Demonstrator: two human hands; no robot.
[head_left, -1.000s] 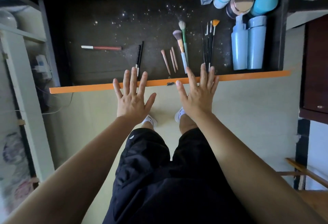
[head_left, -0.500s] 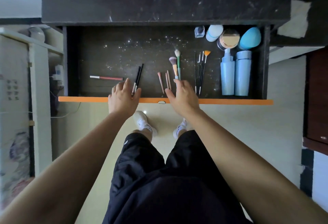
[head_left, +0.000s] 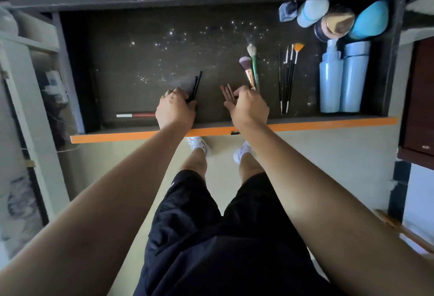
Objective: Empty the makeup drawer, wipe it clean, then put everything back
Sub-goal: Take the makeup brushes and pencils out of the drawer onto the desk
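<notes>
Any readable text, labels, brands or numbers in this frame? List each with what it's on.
No legible text anywhere in the frame.
blue bottles: no label visible.
white shoes: small dark mark, too small to read.
black shorts: small white mark, too blurred to read.

Both my arms reach over the orange front edge of the open drawer [head_left: 305,125]. My left hand [head_left: 175,108] curls round the lower ends of two black pencils [head_left: 197,84]. My right hand [head_left: 250,105] closes over the lower ends of the pinkish sticks [head_left: 226,91], just beside two fluffy brushes [head_left: 251,65]. A red-and-white pencil [head_left: 136,115] lies left of my left hand. Further right lie thin brushes [head_left: 287,77], then two pale blue bottles [head_left: 342,77] side by side. A teal sponge [head_left: 371,20], a gold-lidded jar [head_left: 335,23], a pale blue container [head_left: 311,13] and a small square bottle [head_left: 287,11] crowd the back right corner. Glitter specks dot the dark drawer floor.
</notes>
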